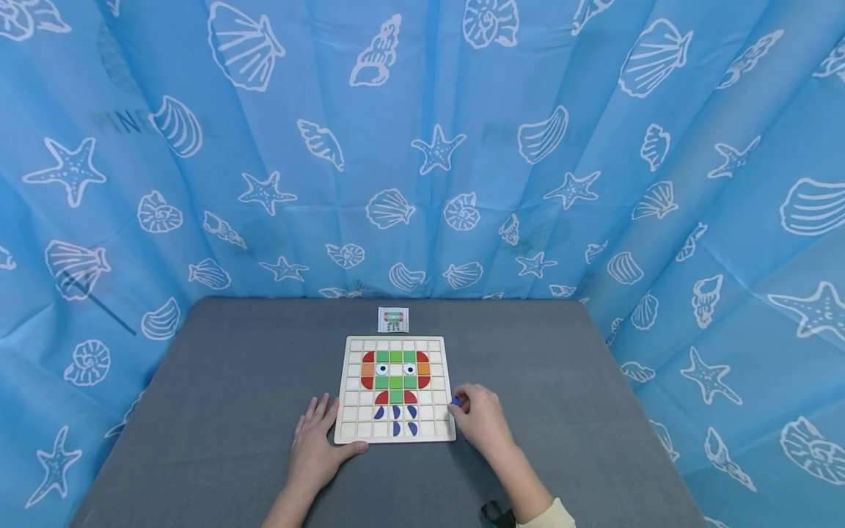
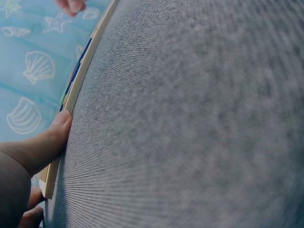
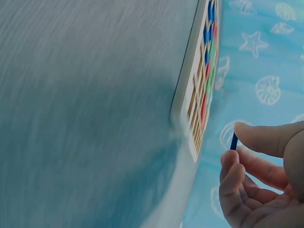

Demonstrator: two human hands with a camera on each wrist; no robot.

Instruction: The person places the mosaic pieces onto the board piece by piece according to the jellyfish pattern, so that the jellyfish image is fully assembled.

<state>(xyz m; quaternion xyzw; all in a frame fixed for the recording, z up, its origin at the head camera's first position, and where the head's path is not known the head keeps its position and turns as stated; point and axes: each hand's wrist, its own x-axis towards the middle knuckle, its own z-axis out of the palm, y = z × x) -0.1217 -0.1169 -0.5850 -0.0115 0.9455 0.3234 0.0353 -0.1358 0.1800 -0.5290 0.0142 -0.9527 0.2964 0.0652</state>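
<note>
Seen from the head camera, a square wooden puzzle board (image 1: 394, 389) lies flat on a grey, felt-like bench (image 1: 218, 411), its grid of shallow cells partly filled with smooth green, red, orange and blue tiles that form a small figure with two round eyes. Just beyond its far edge sits a little pattern card (image 1: 393, 320), apparently the model to copy. The left hand (image 1: 318, 446) lies flat with relaxed fingers on the bench, its thumb against the board's near left corner, likely to keep it from sliding. The right hand (image 1: 480, 423) is beside the board's right edge, fingertips pinching a small blue tile (image 1: 455, 402). A blue curtain (image 1: 422, 147) printed with white shells and starfish hangs behind. From the left wrist, the thumb (image 2: 61, 124) presses the board's pale wooden rim (image 2: 78, 88), with the bench's woven texture filling the frame. From the right wrist, thumb and forefinger (image 3: 266, 138) hold the thin blue tile (image 3: 233, 141) edge-on, just off the board's corner (image 3: 195, 118), the other fingers curled beneath.
</note>
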